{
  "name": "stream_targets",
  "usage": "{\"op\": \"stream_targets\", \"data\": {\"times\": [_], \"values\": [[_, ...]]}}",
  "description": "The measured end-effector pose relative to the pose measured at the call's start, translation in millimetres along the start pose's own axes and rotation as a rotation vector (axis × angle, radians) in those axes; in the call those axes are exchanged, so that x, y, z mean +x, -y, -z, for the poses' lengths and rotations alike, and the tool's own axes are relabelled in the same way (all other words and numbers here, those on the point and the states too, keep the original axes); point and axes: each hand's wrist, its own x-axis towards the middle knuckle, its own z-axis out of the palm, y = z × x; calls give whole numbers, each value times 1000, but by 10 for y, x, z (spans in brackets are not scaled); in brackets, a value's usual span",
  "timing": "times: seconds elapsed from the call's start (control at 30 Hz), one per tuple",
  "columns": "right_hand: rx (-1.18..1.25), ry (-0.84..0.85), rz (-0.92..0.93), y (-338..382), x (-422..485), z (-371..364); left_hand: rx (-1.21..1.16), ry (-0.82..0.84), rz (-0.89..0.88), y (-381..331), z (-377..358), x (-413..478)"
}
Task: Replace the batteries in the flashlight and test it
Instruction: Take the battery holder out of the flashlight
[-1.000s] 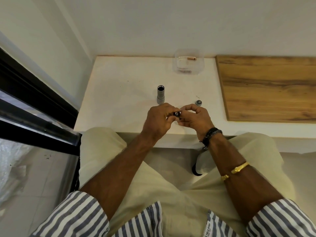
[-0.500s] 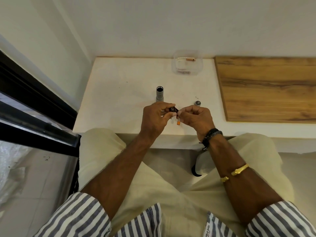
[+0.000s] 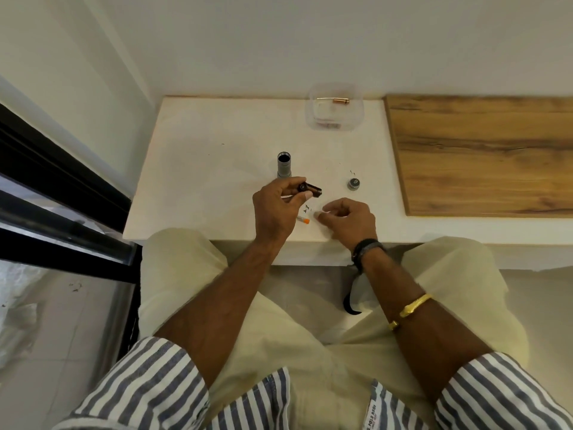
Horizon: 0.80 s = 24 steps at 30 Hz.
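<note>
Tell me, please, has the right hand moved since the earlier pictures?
Yes. The right hand has drawn away from the left hand and the battery holder, toward the person, farther from the end cap.

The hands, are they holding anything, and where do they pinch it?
The left hand pinches the black battery holder at its near end. The right hand is curled; anything in its grip cannot be told.

From my feed it's plain white walls behind a white counter; wood-grain board covers its right end; dark window frame runs along the left; pale tiled floor below, soft even light.
</note>
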Motion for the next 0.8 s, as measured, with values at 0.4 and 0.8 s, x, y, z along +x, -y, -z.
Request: {"op": "stream_targets", "data": {"times": [0.4, 0.8], "values": [[-535, 6, 297, -51, 5, -302, -93, -50, 64, 17, 85, 35], [-127, -426, 252, 63, 332, 385, -828, 122, 587, 49, 86, 78]]}}
